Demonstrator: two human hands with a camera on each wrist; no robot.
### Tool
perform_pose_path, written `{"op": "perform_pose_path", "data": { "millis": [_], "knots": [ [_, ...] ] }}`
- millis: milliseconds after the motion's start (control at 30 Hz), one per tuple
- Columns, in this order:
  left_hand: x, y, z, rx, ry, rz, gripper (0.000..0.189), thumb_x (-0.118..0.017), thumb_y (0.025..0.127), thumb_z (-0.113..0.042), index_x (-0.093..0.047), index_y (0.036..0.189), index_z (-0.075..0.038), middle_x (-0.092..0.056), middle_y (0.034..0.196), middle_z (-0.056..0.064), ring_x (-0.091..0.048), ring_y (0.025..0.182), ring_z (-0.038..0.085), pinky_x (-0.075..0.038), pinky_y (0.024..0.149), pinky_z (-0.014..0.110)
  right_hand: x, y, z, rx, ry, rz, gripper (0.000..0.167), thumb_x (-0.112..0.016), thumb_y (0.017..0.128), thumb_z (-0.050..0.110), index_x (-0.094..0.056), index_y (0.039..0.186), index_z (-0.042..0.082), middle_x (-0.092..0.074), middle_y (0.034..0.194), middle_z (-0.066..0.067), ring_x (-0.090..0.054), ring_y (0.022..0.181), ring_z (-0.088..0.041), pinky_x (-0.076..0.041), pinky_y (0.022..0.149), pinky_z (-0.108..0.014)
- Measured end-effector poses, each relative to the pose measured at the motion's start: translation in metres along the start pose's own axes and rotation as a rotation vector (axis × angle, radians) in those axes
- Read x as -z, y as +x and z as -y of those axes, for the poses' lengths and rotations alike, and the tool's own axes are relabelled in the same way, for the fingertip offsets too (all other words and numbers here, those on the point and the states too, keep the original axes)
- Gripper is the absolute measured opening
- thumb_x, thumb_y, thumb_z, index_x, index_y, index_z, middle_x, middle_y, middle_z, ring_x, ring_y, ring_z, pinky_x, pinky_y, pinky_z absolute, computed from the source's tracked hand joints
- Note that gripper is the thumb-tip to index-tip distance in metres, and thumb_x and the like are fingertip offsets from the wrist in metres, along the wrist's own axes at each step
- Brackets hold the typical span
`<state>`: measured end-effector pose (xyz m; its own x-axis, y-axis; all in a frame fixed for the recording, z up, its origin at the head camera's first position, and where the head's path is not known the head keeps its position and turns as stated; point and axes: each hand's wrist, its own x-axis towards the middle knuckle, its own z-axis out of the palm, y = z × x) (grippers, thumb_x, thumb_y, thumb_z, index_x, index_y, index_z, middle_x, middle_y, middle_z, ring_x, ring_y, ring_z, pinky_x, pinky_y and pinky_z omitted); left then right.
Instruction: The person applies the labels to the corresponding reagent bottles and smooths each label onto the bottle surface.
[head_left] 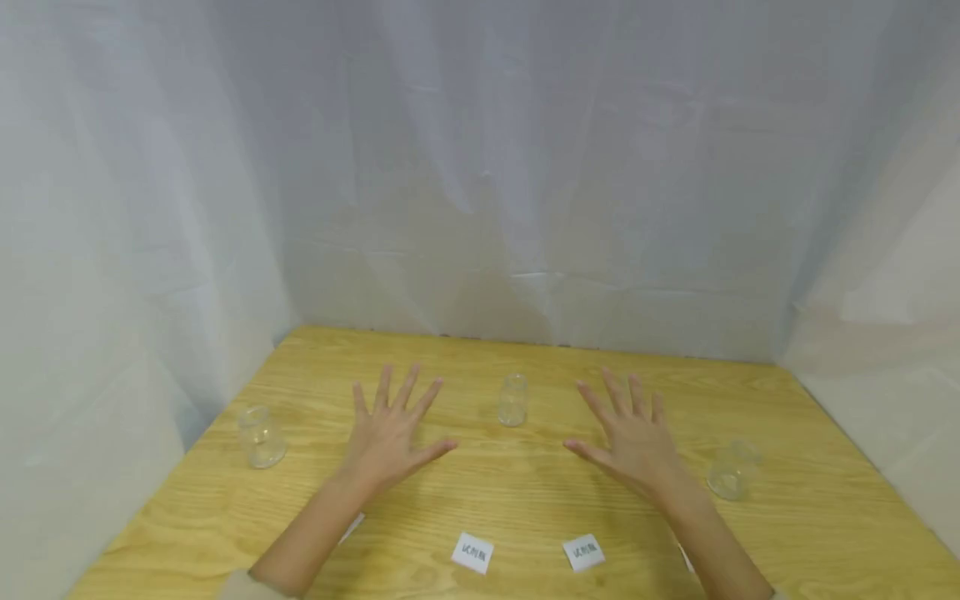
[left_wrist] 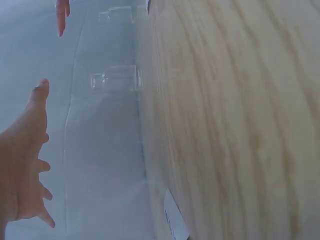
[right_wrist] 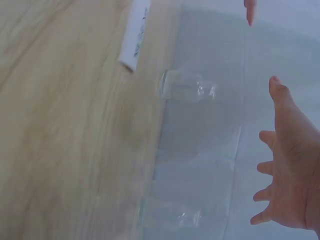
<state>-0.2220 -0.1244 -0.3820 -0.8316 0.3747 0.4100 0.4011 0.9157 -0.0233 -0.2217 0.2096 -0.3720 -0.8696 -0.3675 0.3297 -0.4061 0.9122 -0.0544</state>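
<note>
Both hands hover over the table with fingers spread, and neither holds anything. My left hand (head_left: 384, 440) is between the left clear glass bottle (head_left: 262, 439) and the middle one (head_left: 513, 402). On the other side, my right hand (head_left: 636, 443) is nearest to the right glass bottle (head_left: 729, 475). The three small bottles stand upright and apart on the wood. Palms and thumbs appear in the wrist views, as with the left hand (left_wrist: 25, 165) and the right hand (right_wrist: 295, 160). No hand touches a bottle.
Two white cards with handwritten characters, a left one (head_left: 472, 552) and a right one (head_left: 583, 552), lie near the front of the wooden table (head_left: 525, 508). Two more card edges peek out beside the forearms. White curtains (head_left: 480, 208) enclose the back and sides.
</note>
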Motion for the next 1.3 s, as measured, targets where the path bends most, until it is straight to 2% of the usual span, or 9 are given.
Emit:
{"op": "perform_pose_path", "data": {
  "millis": [167, 267, 433, 633, 733, 967, 1133, 1200, 1300],
  "knots": [
    [0.009, -0.005, 0.009, 0.020, 0.016, 0.000, 0.084, -0.035, 0.081, -0.074, -0.028, 0.145, -0.020, -0.015, 0.149, 0.014, -0.003, 0.132, 0.044, -0.004, 0.096, 0.070, 0.003, 0.011, 0.014, 0.045, -0.010, -0.024, 0.080, -0.046, 0.082, 0.067, -0.028, 0.145, 0.020, -0.011, 0.150, -0.017, -0.003, 0.131, -0.047, -0.007, 0.098, -0.067],
    [0.015, -0.011, 0.018, 0.041, 0.006, -0.008, 0.084, -0.038, 0.081, -0.073, -0.026, 0.145, -0.020, -0.015, 0.149, 0.015, -0.001, 0.132, 0.045, 0.000, 0.096, 0.069, 0.004, 0.020, 0.026, 0.080, 0.007, -0.030, 0.080, -0.046, 0.082, 0.067, -0.027, 0.145, 0.021, -0.011, 0.150, -0.016, -0.002, 0.132, -0.046, -0.006, 0.098, -0.067],
    [0.027, -0.024, 0.039, 0.096, 0.001, -0.023, 0.084, -0.042, 0.082, -0.070, -0.020, 0.147, -0.023, -0.016, 0.149, 0.017, 0.001, 0.132, 0.045, 0.010, 0.096, 0.065, 0.002, 0.038, 0.048, 0.138, 0.020, -0.026, 0.080, -0.040, 0.083, 0.070, -0.024, 0.146, 0.024, -0.010, 0.151, -0.014, 0.000, 0.133, -0.043, -0.006, 0.099, -0.066],
    [0.042, -0.044, 0.065, 0.177, 0.001, -0.059, 0.084, -0.045, 0.083, -0.067, -0.011, 0.148, -0.026, -0.016, 0.148, 0.020, 0.002, 0.131, 0.046, 0.007, 0.094, 0.069, 0.000, 0.061, 0.083, 0.200, 0.050, 0.002, 0.082, -0.033, 0.082, 0.074, -0.019, 0.147, 0.026, -0.005, 0.151, -0.011, 0.006, 0.133, -0.040, -0.006, 0.100, -0.064],
    [0.047, -0.055, 0.078, 0.223, -0.014, -0.065, 0.083, -0.045, 0.084, -0.065, -0.010, 0.148, -0.024, -0.011, 0.148, 0.021, 0.004, 0.130, 0.049, 0.006, 0.092, 0.071, -0.003, 0.071, 0.102, 0.222, 0.051, 0.027, 0.082, -0.031, 0.082, 0.074, -0.018, 0.147, 0.027, -0.003, 0.152, -0.010, 0.005, 0.133, -0.039, -0.006, 0.100, -0.063],
    [0.048, -0.076, 0.105, 0.327, -0.063, -0.038, 0.081, -0.043, 0.088, -0.061, -0.009, 0.148, -0.018, 0.000, 0.149, 0.023, 0.006, 0.126, 0.055, 0.008, 0.088, 0.073, -0.014, 0.091, 0.147, 0.255, 0.075, 0.093, 0.080, -0.035, 0.083, 0.072, -0.013, 0.148, 0.029, -0.005, 0.152, -0.009, 0.000, 0.134, -0.039, -0.008, 0.102, -0.060],
    [0.043, -0.087, 0.119, 0.385, -0.126, -0.015, 0.080, -0.044, 0.090, -0.057, -0.009, 0.148, -0.014, -0.004, 0.147, 0.027, 0.002, 0.126, 0.056, 0.008, 0.090, 0.072, -0.027, 0.104, 0.176, 0.273, 0.088, 0.111, 0.079, -0.036, 0.083, 0.072, -0.017, 0.147, 0.029, -0.009, 0.151, -0.009, -0.006, 0.133, -0.040, -0.012, 0.102, -0.059],
    [0.040, -0.091, 0.124, 0.395, -0.166, -0.019, 0.080, -0.045, 0.090, -0.055, -0.009, 0.148, -0.013, -0.009, 0.145, 0.029, -0.003, 0.125, 0.057, 0.004, 0.091, 0.072, -0.032, 0.108, 0.188, 0.278, 0.104, 0.117, 0.079, -0.037, 0.083, 0.071, -0.019, 0.147, 0.029, -0.012, 0.151, -0.009, -0.008, 0.133, -0.040, -0.015, 0.102, -0.059],
    [0.035, -0.096, 0.130, 0.391, -0.244, -0.040, 0.077, -0.048, 0.092, -0.049, -0.012, 0.147, -0.009, -0.016, 0.141, 0.033, -0.015, 0.120, 0.060, -0.007, 0.091, 0.073, -0.040, 0.114, 0.206, 0.282, 0.135, 0.134, 0.077, -0.039, 0.083, 0.070, -0.021, 0.146, 0.029, -0.015, 0.151, -0.007, -0.011, 0.134, -0.038, -0.018, 0.102, -0.058]
  ]
}}
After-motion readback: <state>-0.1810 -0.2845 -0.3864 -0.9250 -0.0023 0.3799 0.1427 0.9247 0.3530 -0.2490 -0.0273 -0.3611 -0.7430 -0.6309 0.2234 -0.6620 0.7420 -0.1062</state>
